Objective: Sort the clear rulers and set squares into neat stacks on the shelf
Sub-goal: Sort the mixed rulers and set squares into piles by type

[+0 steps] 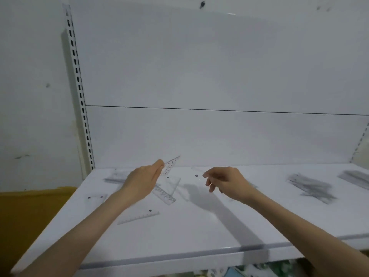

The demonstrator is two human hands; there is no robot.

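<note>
Above the shelf, left hand grips 1 set square; right hand curled, contents unclear. Best aligning edges when stacking.

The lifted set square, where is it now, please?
Head view, left of centre: the left hand pinches the set square above the shelf, near the back wall.

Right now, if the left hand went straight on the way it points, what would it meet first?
Probably the white back panel: the left hand points up and away, its set square leading. Nothing else shows between, though depth is unclear.
</note>
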